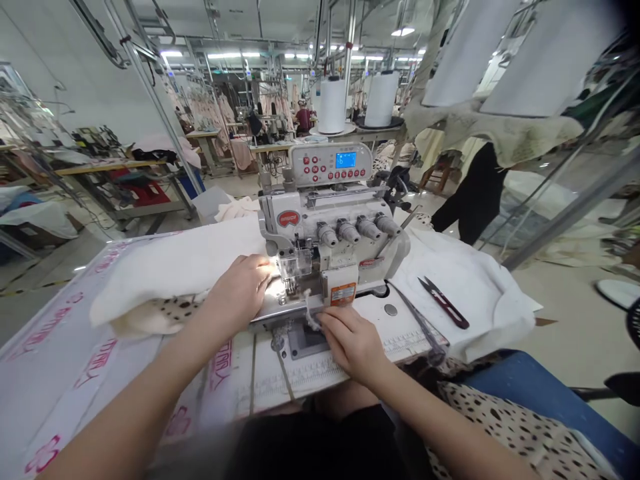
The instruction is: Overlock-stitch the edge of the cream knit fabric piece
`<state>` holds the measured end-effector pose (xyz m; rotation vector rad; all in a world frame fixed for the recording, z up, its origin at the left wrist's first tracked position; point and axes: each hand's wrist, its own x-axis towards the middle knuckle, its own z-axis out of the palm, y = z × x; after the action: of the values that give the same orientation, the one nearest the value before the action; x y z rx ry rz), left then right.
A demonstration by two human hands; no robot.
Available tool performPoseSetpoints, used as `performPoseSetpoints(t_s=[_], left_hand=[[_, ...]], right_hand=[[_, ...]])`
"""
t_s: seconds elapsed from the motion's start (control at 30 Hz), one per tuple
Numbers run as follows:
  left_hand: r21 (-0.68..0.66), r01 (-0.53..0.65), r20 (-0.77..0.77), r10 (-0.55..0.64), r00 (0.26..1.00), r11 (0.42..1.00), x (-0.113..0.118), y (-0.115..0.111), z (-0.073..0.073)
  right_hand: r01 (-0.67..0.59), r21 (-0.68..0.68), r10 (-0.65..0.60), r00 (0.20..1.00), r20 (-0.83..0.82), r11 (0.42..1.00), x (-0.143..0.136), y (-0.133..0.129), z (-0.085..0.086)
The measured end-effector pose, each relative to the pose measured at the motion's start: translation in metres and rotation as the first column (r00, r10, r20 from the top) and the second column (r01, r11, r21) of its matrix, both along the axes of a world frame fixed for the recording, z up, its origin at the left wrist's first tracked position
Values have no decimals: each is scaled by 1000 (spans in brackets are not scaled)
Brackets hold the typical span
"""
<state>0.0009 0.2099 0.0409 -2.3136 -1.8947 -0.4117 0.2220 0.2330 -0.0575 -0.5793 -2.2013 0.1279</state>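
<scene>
A white overlock sewing machine (pixel 345 233) stands before me with its lamp lit at the needle. My left hand (pixel 243 287) is left of the presser foot, fingertips pressed together at the lit plate; what lies under them is hidden. Behind that wrist lies cream fabric with black dots (pixel 175 310), partly under white cloth. My right hand (pixel 353 340) is at the machine's front edge, thumb and fingers closed on the lower end of a fluffy white strand (pixel 311 312). The strand hangs from near the presser foot.
Dark red thread snips (pixel 445 303) lie on white fabric (pixel 480 287) to the right. Large white thread cones (pixel 333 107) stand behind the machine. Dotted fabric (pixel 520 427) hangs at my lower right, beside a blue surface (pixel 555 400). A person (pixel 303 119) sits far back.
</scene>
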Motion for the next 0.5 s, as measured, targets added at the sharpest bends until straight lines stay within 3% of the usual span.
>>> performPoseSetpoints(t_s=[0.13,0.23,0.3,0.4,0.5], left_hand=[[12,-92,178,89,980,996,-11,36,2],[51,-191,279,169,945,980,-20,62,1],[77,-283,383,234,894,956,-26,68,0],[90,-404,571,285,770,910,-37,46,-2],[90,-553,774,291,562,828,-53,-18,-6]], right_hand=[[98,-225,-45,973,227,969,0,6,-24],[111,-294,-35,967,253,949,-3,8,-27],[107,-310,-33,971,235,945,-2,8,-27],[84,-315,-19,979,203,945,-1,8,-28],[68,-322,-4,981,193,944,-1,8,-29]])
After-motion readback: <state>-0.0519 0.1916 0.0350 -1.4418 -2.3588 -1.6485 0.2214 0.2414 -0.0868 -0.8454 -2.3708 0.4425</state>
